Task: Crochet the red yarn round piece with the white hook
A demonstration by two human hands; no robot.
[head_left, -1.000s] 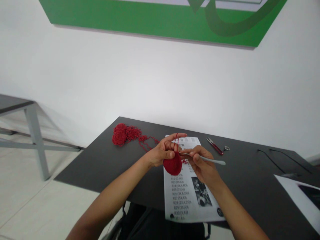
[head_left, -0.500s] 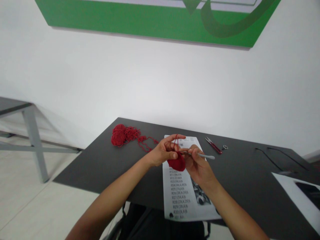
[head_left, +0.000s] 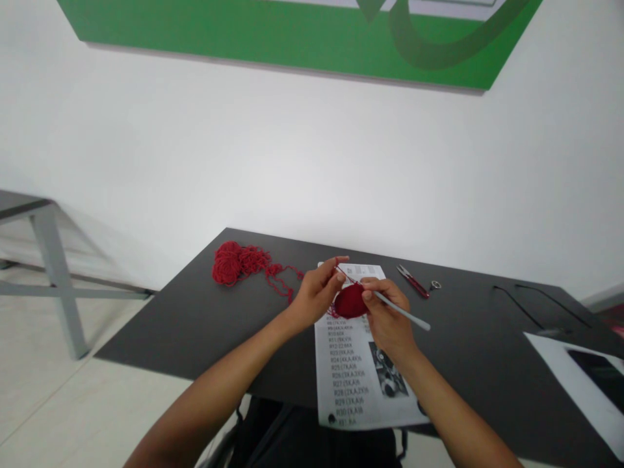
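Note:
My right hand [head_left: 390, 312] is closed round a grey-handled crochet hook [head_left: 404, 311], whose handle points down to the right. Its thumb and fingertips also press the edge of a small, rounded red crochet piece [head_left: 351, 301]. Beside the piece on its left is my left hand [head_left: 316, 292], fingers curled, with a strand of red yarn [head_left: 347, 273] running taut from its index finger to the top of the work. The hook's tip is hidden at the stitches. Below both hands lies a printed pattern sheet [head_left: 341, 390] with rows of text and a photo.
A loose heap of red yarn [head_left: 234, 263] lies at the table's back left, its tail trailing toward my left hand. Red-handled thread snips [head_left: 413, 281] with a ring lie behind my right hand. Eyeglasses [head_left: 541, 318] and a white sheet with a dark phone-like object [head_left: 599, 377] are at right.
The crochet piece has shifted from my left fingers toward my right hand. The hook's handle has tilted further down to the right. My left index finger has lowered, and its yarn now slants.

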